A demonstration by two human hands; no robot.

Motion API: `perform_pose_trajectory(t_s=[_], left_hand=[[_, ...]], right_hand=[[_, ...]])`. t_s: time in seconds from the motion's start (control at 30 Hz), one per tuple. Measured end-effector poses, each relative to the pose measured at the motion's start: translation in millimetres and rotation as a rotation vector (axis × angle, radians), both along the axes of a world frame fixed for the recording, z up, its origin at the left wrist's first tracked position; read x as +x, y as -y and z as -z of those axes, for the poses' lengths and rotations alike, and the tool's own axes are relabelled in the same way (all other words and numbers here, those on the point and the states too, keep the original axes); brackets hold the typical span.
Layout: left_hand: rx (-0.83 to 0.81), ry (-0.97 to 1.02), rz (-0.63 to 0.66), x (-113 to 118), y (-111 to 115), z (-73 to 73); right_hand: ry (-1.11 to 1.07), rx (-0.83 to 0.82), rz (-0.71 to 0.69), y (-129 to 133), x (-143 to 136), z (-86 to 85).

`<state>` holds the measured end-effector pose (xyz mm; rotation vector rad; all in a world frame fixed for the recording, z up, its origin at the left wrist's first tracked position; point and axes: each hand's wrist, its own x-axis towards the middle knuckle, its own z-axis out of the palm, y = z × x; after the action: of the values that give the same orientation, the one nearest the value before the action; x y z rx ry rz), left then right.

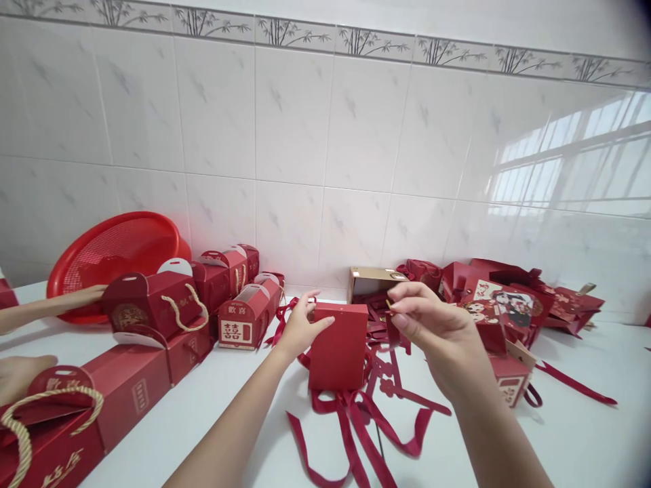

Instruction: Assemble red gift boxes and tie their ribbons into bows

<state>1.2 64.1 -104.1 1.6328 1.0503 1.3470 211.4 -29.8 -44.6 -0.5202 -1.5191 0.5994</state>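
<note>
A plain red box stands upright at the centre of the white table, with dark red ribbons spread in front of it. My left hand touches the box's upper left edge, thumb on its face and the fingers apart. To the right of the box, my right hand pinches a small gold-coloured piece between thumb and fingers. Below these fingertips hangs a small dark red piece; whether it joins the gold one cannot be made out.
Red gift boxes with rope handles line the left, near a red plastic basket. Another person's hands reach in there. An open carton stands by the tiled wall. Red bags are piled at the right.
</note>
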Motion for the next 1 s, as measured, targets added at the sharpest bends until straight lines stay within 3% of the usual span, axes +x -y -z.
perform_pose_trajectory(t_s=[0.2, 0.37, 0.53, 0.77, 0.87, 1.0], left_hand=[[0.136, 0.177, 0.069, 15.7, 40.1, -41.3], [0.220, 0.301, 0.085, 30.5, 85.5, -66.8], [0.272, 0.297, 0.071, 35.7, 100.6, -71.4], [0.307, 0.265, 0.122, 38.2, 107.3, -67.3], [0.347, 0.195, 0.050, 39.5, 108.7, -64.2], [0.530, 0.099, -0.084, 40.7, 107.6, -61.0]], right_hand=[[0.092, -0.134, 0.035, -16.2, -2.8, 6.2], [0.065, -0.083, 0.025, -10.9, -12.9, 11.2], [0.002, 0.064, 0.085, 1.4, -18.3, 9.6], [-0.012, 0.135, 0.164, 4.2, -18.3, 8.6], [-0.028, 0.148, 0.177, 4.0, -18.3, 9.0], [-0.034, 0.165, 0.184, 7.2, -20.3, 8.0]])
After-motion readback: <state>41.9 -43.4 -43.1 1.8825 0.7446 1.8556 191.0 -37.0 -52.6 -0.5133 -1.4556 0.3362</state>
